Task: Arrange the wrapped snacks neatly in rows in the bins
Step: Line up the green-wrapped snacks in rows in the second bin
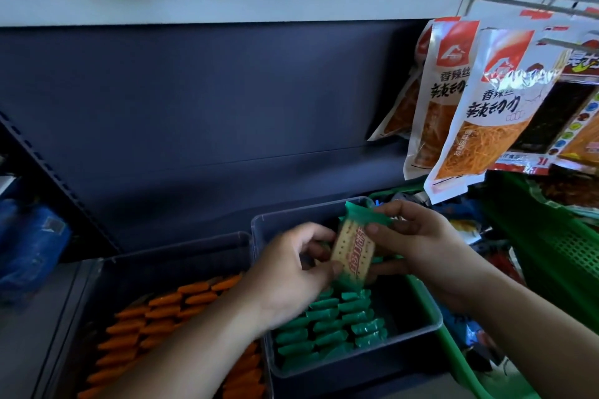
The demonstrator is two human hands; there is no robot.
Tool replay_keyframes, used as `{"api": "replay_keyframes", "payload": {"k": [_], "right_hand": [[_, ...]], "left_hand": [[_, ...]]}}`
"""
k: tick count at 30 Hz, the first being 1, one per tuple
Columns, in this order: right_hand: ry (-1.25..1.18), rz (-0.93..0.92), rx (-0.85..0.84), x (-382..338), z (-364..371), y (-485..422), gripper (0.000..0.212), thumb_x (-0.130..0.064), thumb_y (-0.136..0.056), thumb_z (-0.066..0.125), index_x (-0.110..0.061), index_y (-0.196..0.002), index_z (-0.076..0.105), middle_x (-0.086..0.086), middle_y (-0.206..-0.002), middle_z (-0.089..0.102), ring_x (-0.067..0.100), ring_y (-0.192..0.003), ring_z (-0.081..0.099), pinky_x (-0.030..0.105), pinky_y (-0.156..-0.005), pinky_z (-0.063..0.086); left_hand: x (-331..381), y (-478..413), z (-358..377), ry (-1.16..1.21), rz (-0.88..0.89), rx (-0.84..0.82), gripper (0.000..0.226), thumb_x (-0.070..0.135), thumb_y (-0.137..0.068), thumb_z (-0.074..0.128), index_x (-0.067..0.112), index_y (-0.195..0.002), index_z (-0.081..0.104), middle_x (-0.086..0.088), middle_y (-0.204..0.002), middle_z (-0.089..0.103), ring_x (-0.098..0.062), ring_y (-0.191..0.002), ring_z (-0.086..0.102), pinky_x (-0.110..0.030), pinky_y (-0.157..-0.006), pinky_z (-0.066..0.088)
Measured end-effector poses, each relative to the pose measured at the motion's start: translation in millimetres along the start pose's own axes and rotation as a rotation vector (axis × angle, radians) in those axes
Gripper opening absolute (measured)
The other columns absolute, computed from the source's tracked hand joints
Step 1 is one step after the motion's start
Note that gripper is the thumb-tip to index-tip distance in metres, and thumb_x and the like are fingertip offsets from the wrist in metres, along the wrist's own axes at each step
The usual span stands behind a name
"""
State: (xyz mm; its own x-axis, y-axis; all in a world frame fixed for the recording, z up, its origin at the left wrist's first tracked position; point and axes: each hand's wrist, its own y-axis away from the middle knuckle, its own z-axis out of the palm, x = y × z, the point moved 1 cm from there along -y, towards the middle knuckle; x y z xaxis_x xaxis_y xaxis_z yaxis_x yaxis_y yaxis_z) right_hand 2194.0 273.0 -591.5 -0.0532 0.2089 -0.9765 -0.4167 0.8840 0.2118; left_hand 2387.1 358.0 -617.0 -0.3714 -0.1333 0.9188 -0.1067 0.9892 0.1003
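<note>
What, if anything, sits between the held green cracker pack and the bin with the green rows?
Nothing visible. Left hand and right hand hold the cracker pack above the clear bin. Green rows fill its left part; the strip along its right wall looks bare. The left hand hides the rows' far end.

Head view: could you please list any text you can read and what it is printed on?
"香辣丝": rear white hanging bag, under its red logo.
"香辣", third character cut off: front white hanging bag.
Brush lettering below on both: too stylised to read.
Red characters on the cracker packet: blurred.
Small print elsewhere: unreadable.
</note>
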Motion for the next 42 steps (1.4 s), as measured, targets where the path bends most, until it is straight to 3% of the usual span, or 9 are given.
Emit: {"api": "replay_keyframes", "payload": {"k": [6, 9, 15, 19, 26, 30, 34, 39, 42], "right_hand": [[-0.008, -0.022, 0.15, 11.0, 3.3, -0.5, 0.019, -0.007, -0.094, 0.07, -0.005, -0.107, 0.056, 0.024, -0.097, 0.074, 0.038, -0.085, 0.077, 0.059, -0.074, 0.063], [-0.023, -0.033, 0.123, 9.9, 8.7, 1.1, 0.031, -0.01, -0.089, 0.076, -0.008, -0.114, 0.057, 0.022, -0.095, 0.075, 0.036, -0.081, 0.077, 0.047, -0.067, 0.063], [0.013, -0.042, 0.048, 11.4, 0.2, -1.3, 0.036, -0.018, -0.09, 0.074, -0.022, -0.125, 0.067, 0.016, -0.11, 0.071, 0.03, -0.098, 0.074, 0.049, -0.081, 0.064], [0.083, -0.067, 0.015, 16.7, 0.0, -1.7, 0.019, -0.005, -0.094, 0.069, -0.014, -0.111, 0.073, 0.019, -0.1, 0.073, 0.024, -0.085, 0.074, 0.045, -0.075, 0.064], [0.406, -0.121, -0.138, 22.8, 5.3, -0.6, 0.029, -0.009, -0.092, 0.075, -0.033, -0.109, 0.075, 0.001, -0.1, 0.077, 0.022, -0.093, 0.076, 0.042, -0.077, 0.065], [0.238, -0.09, 0.036, 21.5, 3.4, -3.6, 0.014, -0.007, -0.096, 0.069, -0.019, -0.101, 0.074, 0.011, -0.088, 0.077, 0.031, -0.083, 0.077, 0.057, -0.076, 0.063], [0.08, -0.034, 0.039, 16.4, -5.9, -0.6, 0.004, -0.01, -0.098, 0.067, -0.011, -0.1, 0.07, 0.015, -0.094, 0.075, 0.037, -0.09, 0.075, 0.067, -0.083, 0.058], [-0.149, 0.166, -0.049, 10.3, -17.2, 3.0, 0.03, -0.033, -0.093, 0.069, -0.004, -0.094, 0.069, 0.026, -0.107, 0.069, 0.042, -0.1, 0.072, 0.057, -0.087, 0.06], [-0.027, 0.273, -0.144, 16.9, -16.3, 8.0, 0.037, -0.025, -0.089, 0.072, 0.004, -0.109, 0.064, 0.026, -0.111, 0.072, 0.04, -0.098, 0.074, 0.049, -0.084, 0.063]], "left_hand": [[3.9, 6.2, 10.6, -0.236, 0.065, 0.121, 0.06, 0.063, -0.069, 0.084, 0.042, -0.115, 0.051, 0.022, -0.111, 0.061, 0.009, -0.102, 0.056, -0.015, -0.085, 0.049], [8.2, 4.2, 15.6, -0.389, 0.182, 0.127, 0.052, 0.063, -0.072, 0.078, 0.039, -0.11, 0.053, 0.019, -0.105, 0.063, 0.002, -0.099, 0.059, -0.028, -0.083, 0.053], [4.1, -1.5, 17.9, -0.02, 0.09, 0.017, 0.017, 0.026, -0.086, 0.073, 0.033, -0.099, 0.063, 0.009, -0.097, 0.074, -0.013, -0.093, 0.072, -0.048, -0.083, 0.058], [9.2, 0.3, 17.2, 0.055, 0.063, -0.026, 0.008, 0.032, -0.092, 0.073, 0.031, -0.099, 0.07, 0.008, -0.094, 0.076, -0.013, -0.088, 0.073, -0.044, -0.083, 0.059], [8.3, -6.0, 8.6, 0.041, 0.108, 0.165, 0.025, 0.035, -0.098, 0.069, 0.018, -0.08, 0.071, 0.013, -0.047, 0.045, -0.003, -0.043, 0.039, -0.019, -0.048, 0.032], [2.4, -7.9, 8.3, 0.074, 0.075, -0.006, 0.027, 0.032, -0.085, 0.085, 0.028, -0.107, 0.07, 0.014, -0.083, 0.074, -0.001, -0.073, 0.069, -0.021, -0.07, 0.055], [-11.6, -7.3, 7.4, -0.234, 0.088, -0.105, 0.033, 0.032, -0.077, 0.089, 0.036, -0.102, 0.068, 0.01, -0.087, 0.071, -0.006, -0.079, 0.067, -0.038, -0.075, 0.057], [-9.4, -6.0, 3.6, -0.341, 0.201, -0.036, 0.031, 0.017, -0.088, 0.075, 0.04, -0.108, 0.068, 0.013, -0.08, 0.067, -0.002, -0.062, 0.06, -0.019, -0.055, 0.041], [-10.0, -7.5, 7.6, -0.315, 0.256, -0.019, 0.043, 0.003, -0.084, 0.069, 0.038, -0.109, 0.071, 0.02, -0.098, 0.071, 0.003, -0.088, 0.066, -0.021, -0.074, 0.051]]}}
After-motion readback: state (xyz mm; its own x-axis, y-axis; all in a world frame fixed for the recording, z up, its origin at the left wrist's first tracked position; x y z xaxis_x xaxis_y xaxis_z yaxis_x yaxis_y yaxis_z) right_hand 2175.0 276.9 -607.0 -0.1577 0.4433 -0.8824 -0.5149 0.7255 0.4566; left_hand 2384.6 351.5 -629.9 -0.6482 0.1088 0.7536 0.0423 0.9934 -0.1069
